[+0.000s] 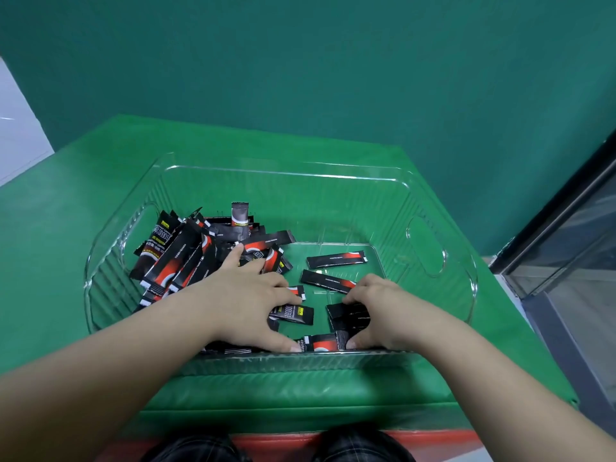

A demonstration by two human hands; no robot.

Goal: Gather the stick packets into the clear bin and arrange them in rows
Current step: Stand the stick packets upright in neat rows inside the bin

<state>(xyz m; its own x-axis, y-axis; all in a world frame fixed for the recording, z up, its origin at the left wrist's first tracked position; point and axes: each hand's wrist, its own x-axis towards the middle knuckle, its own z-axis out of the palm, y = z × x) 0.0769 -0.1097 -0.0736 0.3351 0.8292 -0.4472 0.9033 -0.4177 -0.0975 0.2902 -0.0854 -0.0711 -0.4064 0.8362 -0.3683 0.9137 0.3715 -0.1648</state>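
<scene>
Inside the ribbed clear bin (430, 241), the left hand (246, 295) is spread flat, palm down, over black-and-red stick packets (173, 261) heaped at its left wall. A small stack of packets (348, 316) by the near edge is pinched by the right hand (376, 308), fingers curled.

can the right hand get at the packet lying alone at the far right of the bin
Probably yes: the right hand is already inside the clear bin, and bare floor lies between it and that packet.
</scene>
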